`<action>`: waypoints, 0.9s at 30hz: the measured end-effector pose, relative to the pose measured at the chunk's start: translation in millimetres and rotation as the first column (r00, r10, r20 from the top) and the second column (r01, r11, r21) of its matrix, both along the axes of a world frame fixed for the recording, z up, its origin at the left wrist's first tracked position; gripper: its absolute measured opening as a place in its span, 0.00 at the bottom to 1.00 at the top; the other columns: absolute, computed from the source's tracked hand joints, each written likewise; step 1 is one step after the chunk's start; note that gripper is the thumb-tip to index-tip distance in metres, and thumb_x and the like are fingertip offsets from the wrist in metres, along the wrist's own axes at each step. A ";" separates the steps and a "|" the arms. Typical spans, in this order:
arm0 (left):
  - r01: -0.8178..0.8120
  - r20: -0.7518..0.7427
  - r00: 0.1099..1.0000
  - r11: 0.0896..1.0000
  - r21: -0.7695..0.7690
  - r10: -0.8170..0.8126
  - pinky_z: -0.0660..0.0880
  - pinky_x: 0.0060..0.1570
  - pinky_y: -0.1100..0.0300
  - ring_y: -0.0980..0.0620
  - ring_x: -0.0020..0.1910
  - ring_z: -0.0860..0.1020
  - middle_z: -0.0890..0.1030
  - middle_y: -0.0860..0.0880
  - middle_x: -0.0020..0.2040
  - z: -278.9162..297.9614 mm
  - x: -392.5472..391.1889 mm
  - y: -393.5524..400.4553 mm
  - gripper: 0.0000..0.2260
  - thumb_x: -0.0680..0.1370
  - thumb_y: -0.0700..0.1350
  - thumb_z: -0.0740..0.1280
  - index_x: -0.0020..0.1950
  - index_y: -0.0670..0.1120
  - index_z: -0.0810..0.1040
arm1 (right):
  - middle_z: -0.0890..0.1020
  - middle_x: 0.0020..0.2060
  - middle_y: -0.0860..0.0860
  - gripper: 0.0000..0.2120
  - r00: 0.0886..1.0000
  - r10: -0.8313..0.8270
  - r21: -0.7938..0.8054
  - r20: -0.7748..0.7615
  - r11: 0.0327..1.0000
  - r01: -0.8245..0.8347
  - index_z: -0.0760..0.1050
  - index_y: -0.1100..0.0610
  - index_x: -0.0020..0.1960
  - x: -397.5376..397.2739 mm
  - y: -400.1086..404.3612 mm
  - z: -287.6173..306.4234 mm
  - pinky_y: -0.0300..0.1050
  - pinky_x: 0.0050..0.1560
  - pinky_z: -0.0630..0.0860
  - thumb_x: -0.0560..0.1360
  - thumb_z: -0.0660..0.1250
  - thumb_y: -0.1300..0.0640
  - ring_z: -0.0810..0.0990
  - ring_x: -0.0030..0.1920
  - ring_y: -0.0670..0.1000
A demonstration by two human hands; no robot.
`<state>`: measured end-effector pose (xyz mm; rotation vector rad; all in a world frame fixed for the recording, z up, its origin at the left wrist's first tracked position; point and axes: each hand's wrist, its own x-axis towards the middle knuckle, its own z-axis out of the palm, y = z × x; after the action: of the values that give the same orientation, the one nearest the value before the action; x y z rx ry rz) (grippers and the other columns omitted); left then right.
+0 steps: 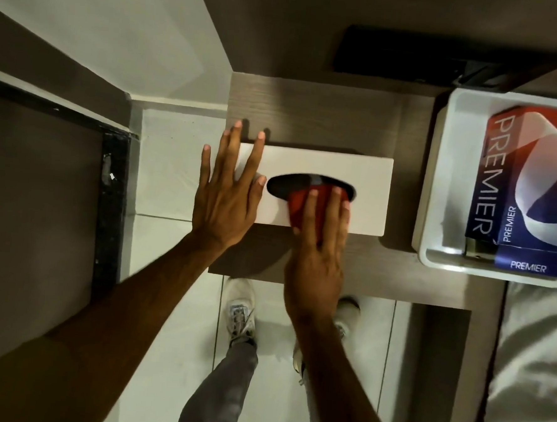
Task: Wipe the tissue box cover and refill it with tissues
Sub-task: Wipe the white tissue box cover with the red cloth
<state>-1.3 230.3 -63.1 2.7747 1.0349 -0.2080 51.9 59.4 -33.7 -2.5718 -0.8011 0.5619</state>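
Head view: the white tissue box cover [324, 187] lies on the wood-grain tabletop [309, 115]. The left hand [226, 188] rests flat, fingers spread, on its left end. The right hand [317, 246], fingers straight, presses a red cloth [298, 205] beside the oval slot. A white tray [437, 155] holding Premier tissue packs [527, 180] sits to the right; pale floor tiles [162, 171] below.

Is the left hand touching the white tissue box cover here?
Touching. The head view shows the left hand lying flat on the tissue box cover's left end, fingers spread across its top.
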 end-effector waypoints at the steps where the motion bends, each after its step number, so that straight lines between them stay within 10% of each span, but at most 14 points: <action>1: -0.009 0.001 1.000 1.000 -0.001 0.009 0.51 0.79 0.39 0.43 0.83 0.50 0.50 0.43 0.84 0.8 0.7 -1.7 0.27 0.85 0.59 0.43 0.83 0.52 0.50 | 0.43 0.83 0.50 0.39 0.995 -0.098 0.006 -0.010 0.995 0.098 0.49 0.49 0.83 0.4 -2.8 0.0 0.65 0.69 0.73 0.80 0.63 0.67 0.41 0.83 0.56; 5: -0.021 0.012 1.000 1.000 -0.017 0.021 0.51 0.79 0.40 0.44 0.83 0.50 0.50 0.44 0.84 -1.4 0.7 -2.4 0.28 0.85 0.59 0.42 0.83 0.51 0.50 | 0.45 0.83 0.54 0.33 0.974 -0.227 0.023 -0.018 0.974 0.227 0.51 0.51 0.83 -17.6 20.0 1.6 0.66 0.69 0.72 0.83 0.61 0.62 0.39 0.82 0.59; 10: 0.003 0.035 0.999 0.999 -0.035 -0.002 0.53 0.80 0.40 0.43 0.83 0.53 0.53 0.44 0.83 -6.2 0.4 -0.6 0.29 0.84 0.61 0.42 0.83 0.50 0.53 | 0.43 0.83 0.50 0.40 0.990 0.139 0.044 -0.021 0.989 -0.138 0.49 0.47 0.83 -10.2 9.0 3.7 0.63 0.73 0.69 0.79 0.65 0.65 0.41 0.83 0.55; 16: -0.012 0.060 0.998 0.998 -0.056 0.016 0.53 0.80 0.41 0.44 0.83 0.52 0.51 0.44 0.84 -9.5 0.1 -0.3 0.27 0.85 0.57 0.46 0.83 0.51 0.51 | 0.45 0.83 0.49 0.28 0.981 -0.191 0.055 -0.045 0.980 0.194 0.51 0.47 0.83 12.9 -8.8 -0.2 0.65 0.69 0.73 0.86 0.57 0.51 0.43 0.83 0.56; 23: -0.026 0.135 0.990 0.985 -0.170 0.049 0.57 0.79 0.39 0.43 0.82 0.55 0.53 0.44 0.83 -9.5 -0.2 0.7 0.26 0.85 0.56 0.46 0.83 0.50 0.53 | 0.41 0.83 0.51 0.42 0.986 0.166 0.038 -0.010 0.986 -0.165 0.47 0.49 0.84 -14.2 -4.2 -1.3 0.64 0.70 0.72 0.78 0.66 0.64 0.38 0.82 0.56; 27: -0.028 0.137 0.989 0.986 -0.166 0.052 0.58 0.78 0.39 0.42 0.82 0.58 0.55 0.44 0.83 -7.7 0.9 0.1 0.27 0.85 0.57 0.44 0.83 0.50 0.54 | 0.41 0.83 0.50 0.33 0.999 -0.051 -0.012 0.004 0.999 0.051 0.45 0.46 0.83 18.6 -38.9 3.7 0.65 0.67 0.75 0.84 0.58 0.57 0.43 0.83 0.57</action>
<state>-0.4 230.4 -70.7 2.5777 0.9905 -0.0854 70.5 20.5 -30.0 -2.5971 -0.7332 0.5486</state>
